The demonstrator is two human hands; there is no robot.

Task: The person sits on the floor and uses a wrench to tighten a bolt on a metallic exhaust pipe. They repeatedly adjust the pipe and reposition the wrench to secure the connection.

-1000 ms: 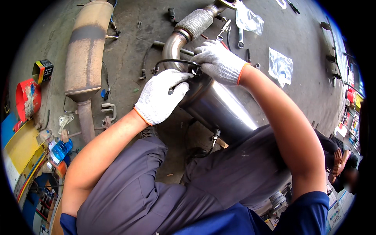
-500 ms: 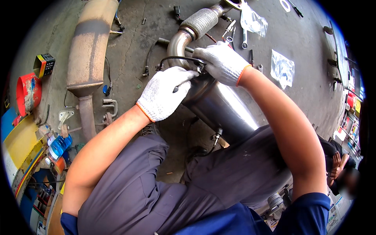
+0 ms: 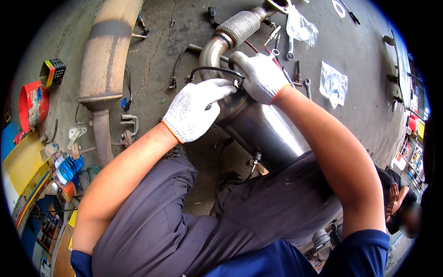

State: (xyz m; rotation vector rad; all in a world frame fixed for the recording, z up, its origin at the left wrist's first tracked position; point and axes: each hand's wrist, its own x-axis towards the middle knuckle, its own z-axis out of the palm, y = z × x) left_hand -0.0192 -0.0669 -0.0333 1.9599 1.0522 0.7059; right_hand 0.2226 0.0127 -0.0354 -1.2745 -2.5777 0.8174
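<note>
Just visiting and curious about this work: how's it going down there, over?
Left fingers, right fingers at small metal fitting. Shiny canister beneath. Black cable arcs across bent pipe; exact grip hidden.

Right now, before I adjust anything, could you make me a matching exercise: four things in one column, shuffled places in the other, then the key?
Things
1. Tan metal canister with a dark band
2. Shiny silver metal cylinder
3. Thin black cable
4. Translucent blue plastic bottle

Places
A. Lower left of the view
B. Arching across the curved silver pipe
C. Upper left of the view
D. Just below the white-gloved right hand in the picture

Pairs: 1-C, 2-D, 3-B, 4-A
</note>
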